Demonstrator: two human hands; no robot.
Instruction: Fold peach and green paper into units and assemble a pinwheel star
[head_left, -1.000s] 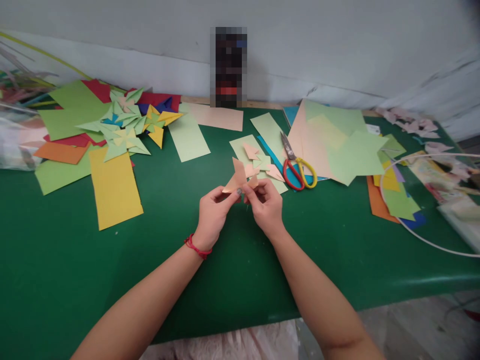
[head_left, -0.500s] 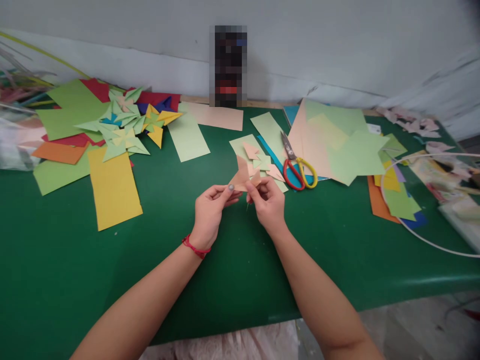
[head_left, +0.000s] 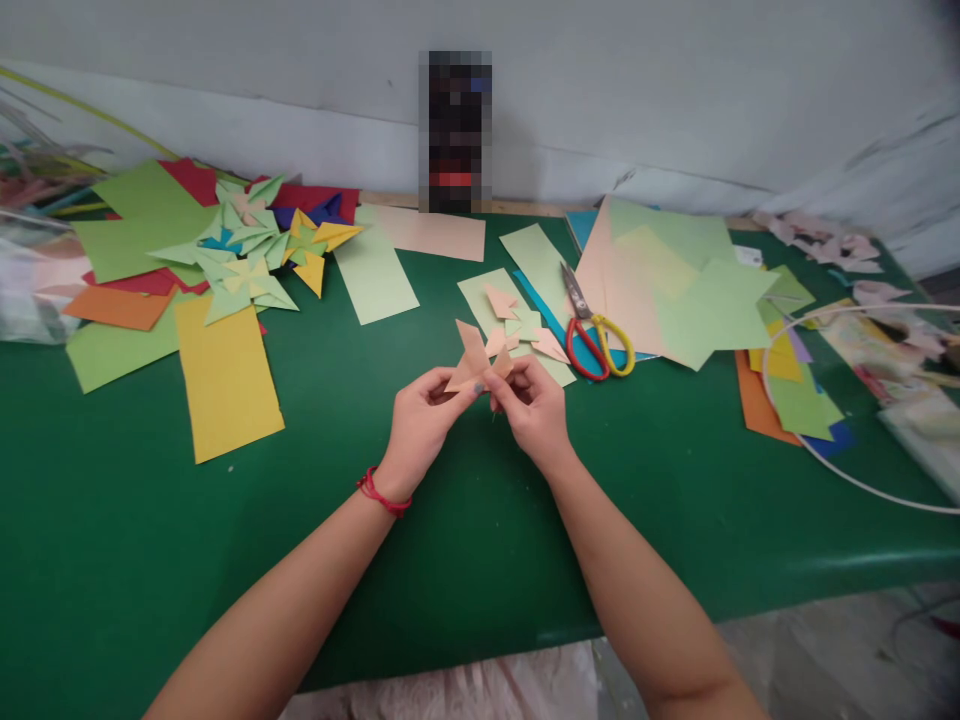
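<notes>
A folded peach paper piece point(head_left: 471, 362) is held above the green table, with pointed flaps standing up from it. My left hand point(head_left: 421, 418) pinches its left side, thumb pressed near the middle. My right hand point(head_left: 534, 408) pinches the right side, thumb and fingers closed on it. The undersides of the fingers are hidden. Just beyond the hands, small folded peach and light green pieces point(head_left: 523, 325) lie on a pale green paper sheet. Scissors point(head_left: 588, 320) with one red and one yellow handle rest to the right, blades pointing away.
On the left are folded paper stars point(head_left: 251, 275), a yellow paper rectangle point(head_left: 231, 380) and coloured sheets. Large pale green and peach sheets point(head_left: 694, 310) lie at the right. A white cable point(head_left: 832, 465) loops over papers at the right edge. A pixelated dark object point(head_left: 455, 130) stands against the wall.
My left thumb has slid right toward the middle of the peach paper, close to my right thumb. The paper's upright flap now leans more to the left.
</notes>
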